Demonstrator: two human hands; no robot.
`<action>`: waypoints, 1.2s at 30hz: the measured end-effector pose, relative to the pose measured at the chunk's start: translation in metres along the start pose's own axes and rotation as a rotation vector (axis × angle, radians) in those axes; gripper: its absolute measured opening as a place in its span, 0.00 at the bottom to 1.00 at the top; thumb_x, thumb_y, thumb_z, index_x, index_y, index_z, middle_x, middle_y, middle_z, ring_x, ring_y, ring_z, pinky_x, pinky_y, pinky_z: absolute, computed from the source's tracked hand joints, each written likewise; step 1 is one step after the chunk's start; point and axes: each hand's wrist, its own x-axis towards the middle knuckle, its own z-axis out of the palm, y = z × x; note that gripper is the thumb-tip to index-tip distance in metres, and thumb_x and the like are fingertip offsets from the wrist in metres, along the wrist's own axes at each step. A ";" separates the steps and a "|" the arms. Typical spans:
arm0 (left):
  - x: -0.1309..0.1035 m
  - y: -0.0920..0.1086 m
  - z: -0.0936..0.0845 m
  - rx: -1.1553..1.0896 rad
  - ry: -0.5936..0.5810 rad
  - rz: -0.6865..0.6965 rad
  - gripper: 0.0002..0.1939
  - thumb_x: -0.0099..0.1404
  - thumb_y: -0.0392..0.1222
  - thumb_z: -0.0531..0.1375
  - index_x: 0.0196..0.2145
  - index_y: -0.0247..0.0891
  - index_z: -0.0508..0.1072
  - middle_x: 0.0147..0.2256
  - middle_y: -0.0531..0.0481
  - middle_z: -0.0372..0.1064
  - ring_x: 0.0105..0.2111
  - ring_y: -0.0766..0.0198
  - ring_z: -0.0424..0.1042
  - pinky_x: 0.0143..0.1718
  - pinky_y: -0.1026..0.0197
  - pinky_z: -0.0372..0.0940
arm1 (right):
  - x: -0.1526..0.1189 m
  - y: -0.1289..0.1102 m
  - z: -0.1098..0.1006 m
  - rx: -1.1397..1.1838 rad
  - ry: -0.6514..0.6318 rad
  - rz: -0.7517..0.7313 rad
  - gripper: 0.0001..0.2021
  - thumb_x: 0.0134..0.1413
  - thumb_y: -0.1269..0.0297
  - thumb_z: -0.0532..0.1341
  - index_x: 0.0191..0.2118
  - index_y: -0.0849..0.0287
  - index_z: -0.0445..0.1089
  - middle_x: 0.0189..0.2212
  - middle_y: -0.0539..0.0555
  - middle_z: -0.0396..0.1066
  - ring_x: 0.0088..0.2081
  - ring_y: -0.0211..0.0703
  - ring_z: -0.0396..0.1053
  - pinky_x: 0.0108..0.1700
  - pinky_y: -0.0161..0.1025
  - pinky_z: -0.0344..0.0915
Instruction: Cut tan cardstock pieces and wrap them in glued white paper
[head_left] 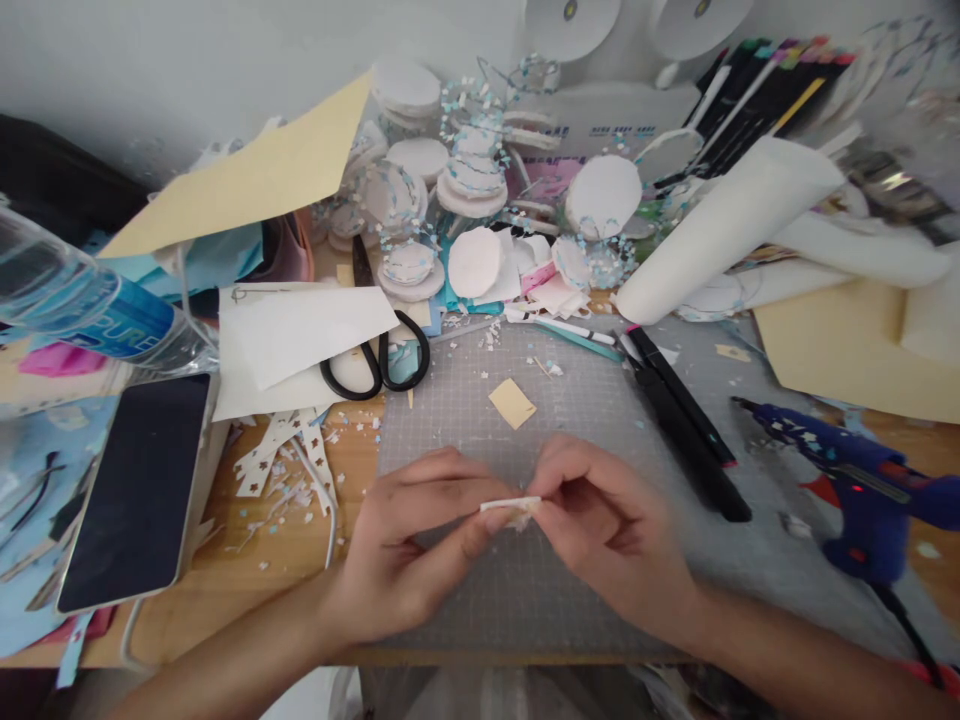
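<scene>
My left hand (431,535) and my right hand (611,525) meet low over the grey cutting mat (450,430). Between their fingertips is a small white strip (510,504), seen nearly edge-on, with something pale and blurred under its right end. The left thumb and fingers pinch its left part, while the right fingertips close on its right end. A small cream paper rectangle (513,403) lies on the mat just beyond my hands. Black-handled scissors (375,365) rest to the left, partly under white paper (300,335).
A phone (139,490) and a water bottle (112,310) are at the left. Black markers (682,420) and a blue glue gun (862,480) lie right. White discs (409,265), paper scraps and a white roll (727,230) crowd the back.
</scene>
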 end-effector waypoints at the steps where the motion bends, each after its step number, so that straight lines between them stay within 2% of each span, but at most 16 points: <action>1: 0.000 0.000 0.000 0.001 0.001 0.001 0.12 0.62 0.27 0.59 0.42 0.36 0.77 0.33 0.45 0.76 0.33 0.63 0.74 0.35 0.61 0.70 | -0.001 0.001 0.000 0.005 -0.002 0.004 0.06 0.55 0.74 0.59 0.33 0.55 0.66 0.25 0.46 0.61 0.27 0.33 0.60 0.28 0.32 0.60; 6: 0.001 0.000 0.003 -0.055 0.034 -0.112 0.07 0.63 0.30 0.59 0.36 0.34 0.77 0.30 0.47 0.74 0.31 0.65 0.72 0.34 0.64 0.67 | 0.001 0.001 0.002 0.018 0.018 0.047 0.04 0.56 0.71 0.60 0.32 0.55 0.66 0.24 0.46 0.61 0.26 0.33 0.60 0.26 0.31 0.60; 9: 0.003 0.000 0.004 -0.161 0.076 -0.331 0.07 0.65 0.36 0.59 0.30 0.34 0.75 0.27 0.50 0.71 0.29 0.68 0.68 0.31 0.66 0.63 | 0.007 0.001 -0.002 -0.014 0.034 0.052 0.07 0.57 0.66 0.59 0.28 0.56 0.63 0.23 0.46 0.60 0.24 0.34 0.60 0.24 0.32 0.59; 12: 0.003 -0.003 0.004 -0.375 0.128 -0.600 0.11 0.65 0.43 0.59 0.29 0.36 0.74 0.25 0.54 0.66 0.26 0.70 0.64 0.29 0.68 0.60 | 0.018 0.006 -0.012 -0.206 0.100 -0.009 0.08 0.60 0.66 0.56 0.29 0.56 0.63 0.23 0.47 0.61 0.25 0.35 0.60 0.26 0.33 0.59; 15: 0.004 -0.006 0.004 -0.612 0.165 -0.731 0.13 0.64 0.48 0.60 0.29 0.35 0.73 0.25 0.53 0.65 0.27 0.69 0.63 0.31 0.67 0.61 | 0.028 0.020 -0.023 -0.553 0.112 -0.100 0.02 0.60 0.67 0.57 0.37 0.56 0.67 0.30 0.51 0.65 0.31 0.40 0.64 0.33 0.39 0.63; 18: 0.005 -0.008 0.005 -0.723 0.124 -0.738 0.13 0.62 0.49 0.62 0.31 0.35 0.73 0.28 0.52 0.67 0.29 0.68 0.64 0.32 0.65 0.61 | 0.032 0.035 -0.026 -0.845 0.023 -0.103 0.09 0.56 0.64 0.60 0.44 0.57 0.66 0.39 0.57 0.65 0.42 0.50 0.65 0.43 0.48 0.65; 21: 0.005 -0.007 0.005 -0.647 0.107 -0.715 0.12 0.60 0.47 0.64 0.31 0.35 0.73 0.27 0.53 0.66 0.28 0.70 0.62 0.31 0.67 0.59 | 0.031 0.042 -0.025 -0.916 -0.034 -0.087 0.10 0.56 0.65 0.60 0.45 0.57 0.66 0.42 0.59 0.64 0.46 0.53 0.64 0.46 0.52 0.65; 25: 0.005 -0.004 0.003 -0.530 0.110 -0.692 0.12 0.61 0.46 0.63 0.28 0.35 0.70 0.23 0.56 0.62 0.24 0.71 0.59 0.29 0.68 0.56 | 0.030 0.041 -0.024 -0.845 -0.031 -0.088 0.10 0.56 0.70 0.58 0.45 0.58 0.65 0.41 0.58 0.64 0.46 0.51 0.64 0.48 0.52 0.64; 31: 0.005 -0.001 0.001 -0.486 0.085 -0.683 0.11 0.61 0.45 0.63 0.28 0.35 0.71 0.23 0.56 0.61 0.24 0.71 0.58 0.27 0.68 0.54 | 0.031 0.038 -0.025 -0.784 0.005 -0.034 0.14 0.52 0.72 0.58 0.46 0.57 0.65 0.42 0.58 0.66 0.44 0.50 0.65 0.45 0.51 0.65; 34: 0.005 -0.003 0.002 -0.605 0.093 -0.750 0.10 0.60 0.45 0.63 0.28 0.34 0.72 0.23 0.56 0.62 0.24 0.71 0.59 0.28 0.68 0.55 | 0.031 0.037 -0.026 -0.779 0.024 -0.028 0.13 0.51 0.72 0.59 0.44 0.57 0.65 0.38 0.56 0.67 0.39 0.48 0.66 0.41 0.47 0.65; 36: 0.005 -0.005 0.003 -0.748 0.094 -0.807 0.10 0.60 0.45 0.62 0.29 0.34 0.72 0.25 0.54 0.64 0.25 0.69 0.62 0.29 0.67 0.58 | 0.031 0.036 -0.027 -0.776 0.014 -0.046 0.08 0.53 0.72 0.59 0.40 0.57 0.65 0.34 0.54 0.66 0.36 0.45 0.65 0.38 0.43 0.65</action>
